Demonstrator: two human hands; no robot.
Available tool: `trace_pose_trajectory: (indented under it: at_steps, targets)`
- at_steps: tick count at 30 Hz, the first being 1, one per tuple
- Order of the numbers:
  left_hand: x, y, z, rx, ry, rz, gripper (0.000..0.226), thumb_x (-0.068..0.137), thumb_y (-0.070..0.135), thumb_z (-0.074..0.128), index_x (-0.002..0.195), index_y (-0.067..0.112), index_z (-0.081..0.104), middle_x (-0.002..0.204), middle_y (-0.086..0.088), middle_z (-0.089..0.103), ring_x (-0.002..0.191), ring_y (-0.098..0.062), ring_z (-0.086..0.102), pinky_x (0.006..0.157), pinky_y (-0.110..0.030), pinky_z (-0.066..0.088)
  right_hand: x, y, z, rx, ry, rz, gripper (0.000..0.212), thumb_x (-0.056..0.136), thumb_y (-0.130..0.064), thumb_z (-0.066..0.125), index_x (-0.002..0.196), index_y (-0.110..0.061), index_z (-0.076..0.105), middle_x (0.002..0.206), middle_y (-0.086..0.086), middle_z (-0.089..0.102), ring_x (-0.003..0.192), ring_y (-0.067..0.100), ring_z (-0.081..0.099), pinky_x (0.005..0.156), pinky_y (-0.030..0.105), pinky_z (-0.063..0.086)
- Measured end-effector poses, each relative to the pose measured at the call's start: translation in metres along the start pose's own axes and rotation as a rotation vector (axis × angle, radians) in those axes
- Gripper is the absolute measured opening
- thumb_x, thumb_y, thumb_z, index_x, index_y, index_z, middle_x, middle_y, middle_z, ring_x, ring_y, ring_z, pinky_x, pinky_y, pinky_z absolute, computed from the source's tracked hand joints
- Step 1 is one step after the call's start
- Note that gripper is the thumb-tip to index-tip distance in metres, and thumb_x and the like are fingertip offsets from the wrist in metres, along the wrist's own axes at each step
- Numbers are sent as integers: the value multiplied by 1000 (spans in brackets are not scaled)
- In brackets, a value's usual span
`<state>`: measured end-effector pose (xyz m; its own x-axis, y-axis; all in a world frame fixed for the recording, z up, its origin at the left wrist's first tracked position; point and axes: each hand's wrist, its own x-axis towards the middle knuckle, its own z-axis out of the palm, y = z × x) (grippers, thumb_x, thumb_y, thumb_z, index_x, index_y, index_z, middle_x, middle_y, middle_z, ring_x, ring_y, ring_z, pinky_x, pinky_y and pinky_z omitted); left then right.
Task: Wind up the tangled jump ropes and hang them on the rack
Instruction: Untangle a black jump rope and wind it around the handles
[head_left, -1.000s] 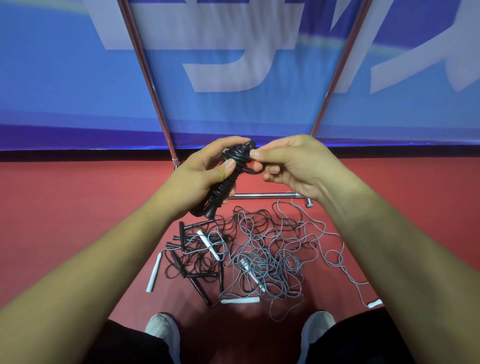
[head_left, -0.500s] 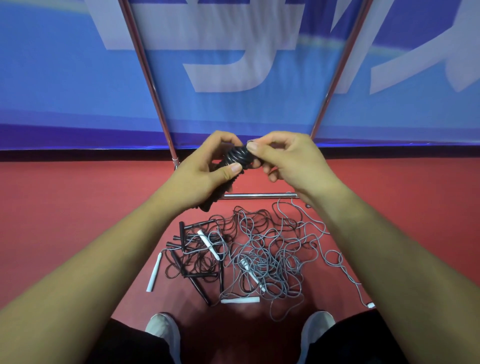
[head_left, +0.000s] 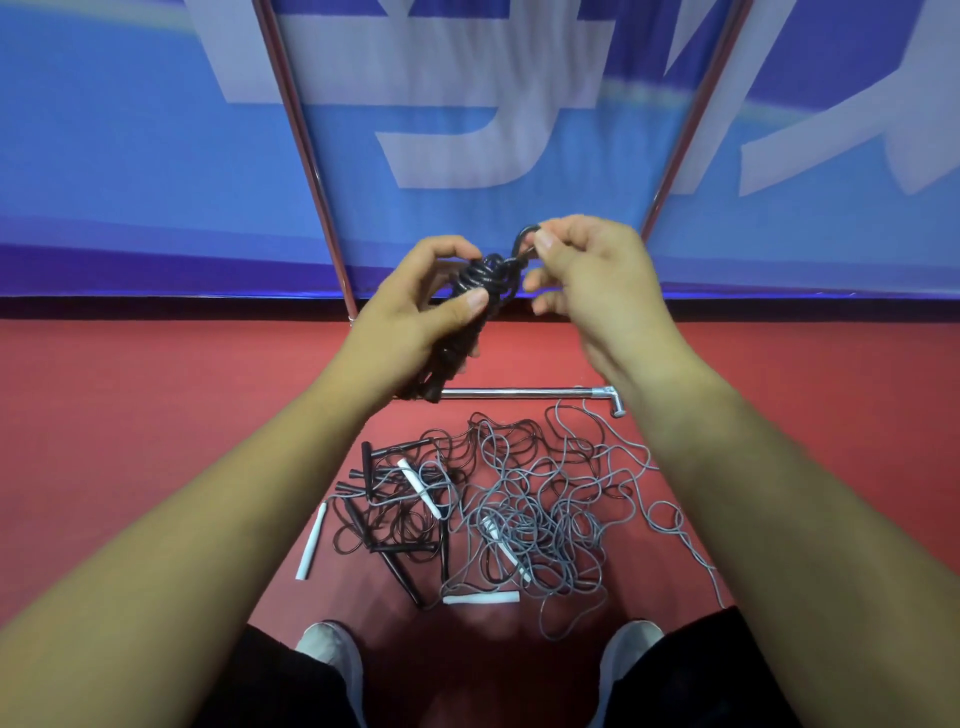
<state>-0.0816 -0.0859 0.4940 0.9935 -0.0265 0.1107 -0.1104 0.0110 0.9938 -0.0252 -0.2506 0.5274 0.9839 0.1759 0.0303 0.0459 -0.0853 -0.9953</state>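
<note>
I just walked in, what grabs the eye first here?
Two hands meet mid-frame: the left hand grips a wound black rope bundle, and the right hand pinches a loop at its top. Below them, on the red floor, sprawls a tangle of grey and black ropes.

The rope tangle (head_left: 524, 519) lies on the floor (head_left: 156, 426) between the near shoes (head_left: 332, 652) and the far rack bar (head_left: 519, 393), banner (head_left: 104, 156) behind. Above the bar, left hand (head_left: 415, 317) and right hand (head_left: 597, 291) hold a wound rope (head_left: 485, 280).
</note>
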Motion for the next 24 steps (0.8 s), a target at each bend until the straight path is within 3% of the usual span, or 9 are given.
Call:
trace_pose_trajectory:
  at_steps: [4, 7, 12, 18, 24]
  targets:
    - [2, 12, 2, -165, 13, 6, 31, 90, 15, 63, 117, 20, 49, 108, -13, 59, 62, -31, 62, 55, -36, 52, 4, -21, 2, 98, -2, -40, 20, 100, -5, 51, 85, -14, 60, 83, 2, 66, 58, 10, 62, 53, 24, 48]
    - [4, 27, -2, -79, 31, 27, 32, 90, 17, 65, 118, 26, 51, 113, -6, 59, 70, -29, 69, 61, -37, 56, 14, -43, 3, 33, -57, -84, 20, 99, -6, 54, 83, -12, 64, 83, 5, 67, 63, 15, 63, 57, 26, 50]
    - [22, 88, -7, 67, 53, 64, 32, 96, 15, 66, 120, 29, 51, 110, -18, 61, 75, -27, 70, 70, -46, 59, 36, -101, 5, -17, -79, -175, 19, 98, -4, 53, 84, -6, 65, 79, 5, 65, 61, 15, 59, 55, 24, 49]
    - [58, 158, -16, 169, 132, 139, 35, 96, 18, 67, 125, 21, 50, 107, -6, 61, 77, -28, 71, 62, -36, 59, 63, -181, 1, 20, -134, -246, 9, 93, 1, 59, 89, -3, 66, 79, 10, 66, 63, 18, 63, 63, 27, 55]
    - [105, 198, -32, 156, 211, 182, 33, 95, 18, 68, 125, 17, 56, 105, -5, 65, 78, -14, 66, 61, -23, 54, 106, -245, 6, -121, -60, -337, 12, 93, 2, 59, 90, -7, 67, 73, 4, 67, 54, 10, 59, 49, 20, 49]
